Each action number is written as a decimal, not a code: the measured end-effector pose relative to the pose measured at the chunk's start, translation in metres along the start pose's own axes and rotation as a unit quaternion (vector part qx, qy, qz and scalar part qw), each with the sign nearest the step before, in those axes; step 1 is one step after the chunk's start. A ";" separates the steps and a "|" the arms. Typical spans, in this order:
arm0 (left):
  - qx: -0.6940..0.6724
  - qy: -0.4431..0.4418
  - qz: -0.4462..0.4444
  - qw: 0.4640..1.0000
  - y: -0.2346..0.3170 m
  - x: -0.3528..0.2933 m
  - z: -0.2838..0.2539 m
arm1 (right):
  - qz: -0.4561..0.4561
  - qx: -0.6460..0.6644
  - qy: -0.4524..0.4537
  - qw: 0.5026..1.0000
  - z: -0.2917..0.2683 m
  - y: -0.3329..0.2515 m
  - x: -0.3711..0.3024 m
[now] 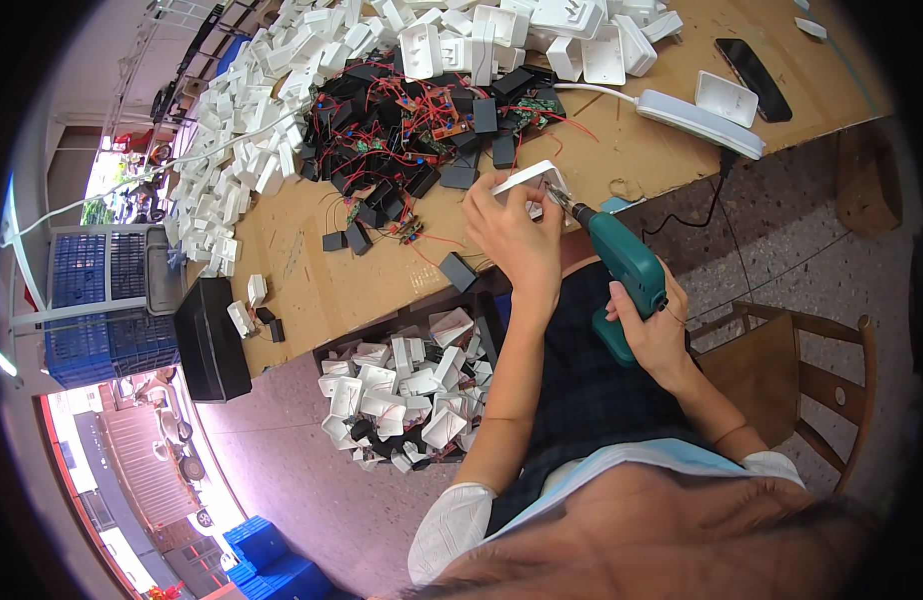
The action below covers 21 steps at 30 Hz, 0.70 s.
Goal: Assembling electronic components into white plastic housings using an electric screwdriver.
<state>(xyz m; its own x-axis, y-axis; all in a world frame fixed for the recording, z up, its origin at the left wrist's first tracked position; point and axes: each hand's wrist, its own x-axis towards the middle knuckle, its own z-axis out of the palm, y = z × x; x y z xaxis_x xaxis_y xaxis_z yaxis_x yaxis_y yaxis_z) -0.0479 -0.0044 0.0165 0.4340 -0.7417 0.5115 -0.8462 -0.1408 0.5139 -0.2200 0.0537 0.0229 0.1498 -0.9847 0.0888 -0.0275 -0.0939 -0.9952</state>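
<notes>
My left hand is closed round a white plastic housing, holding it up at the table's near edge with its hollow side toward the tool. In my right hand is a green electric screwdriver, gripped by its handle. Its bit reaches into the housing beside my left fingertips; whether it touches a screw is too small to tell. Beyond my left hand lies a heap of black boxes with circuit boards and red wires. A single black box lies near the table edge, left of my left wrist.
White housings are piled along the table's far left. At the right are a white power strip and a dark phone. Below the edge stands a crate of white housings. A black bin and wooden chair flank the work.
</notes>
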 end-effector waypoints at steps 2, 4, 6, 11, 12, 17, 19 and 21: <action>0.000 -0.004 -0.003 1.000 0.000 0.000 -0.001 | 0.028 -0.004 -0.001 1.000 0.000 -0.006 -0.001; -0.001 -0.008 -0.005 1.000 0.001 0.000 -0.001 | 0.009 -0.020 0.002 1.000 0.000 0.000 -0.001; 0.005 0.000 0.000 1.000 0.004 -0.001 0.000 | -0.010 -0.038 0.005 0.999 -0.001 0.000 -0.001; 0.013 0.013 0.000 1.000 0.002 -0.003 0.003 | 0.008 -0.043 0.000 0.999 0.000 0.000 -0.002; 0.016 0.018 0.000 1.000 0.002 -0.004 0.004 | 0.008 -0.043 -0.001 0.999 -0.001 0.002 -0.002; 0.014 0.015 -0.002 1.000 0.004 -0.003 0.003 | 0.028 -0.029 -0.022 0.999 -0.002 -0.008 -0.002; 0.015 0.014 -0.001 1.000 0.005 -0.003 0.002 | 0.023 -0.029 -0.018 0.999 -0.001 -0.009 -0.002; 0.015 0.009 -0.006 1.000 0.004 -0.003 0.003 | 0.019 -0.029 -0.014 0.999 -0.001 -0.007 -0.002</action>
<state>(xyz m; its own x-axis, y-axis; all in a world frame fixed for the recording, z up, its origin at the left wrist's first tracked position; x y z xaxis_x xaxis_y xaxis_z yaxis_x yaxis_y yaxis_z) -0.0540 -0.0043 0.0150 0.4491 -0.7278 0.5183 -0.8497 -0.1686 0.4995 -0.2209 0.0563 0.0300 0.1760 -0.9832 0.0490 -0.0917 -0.0659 -0.9936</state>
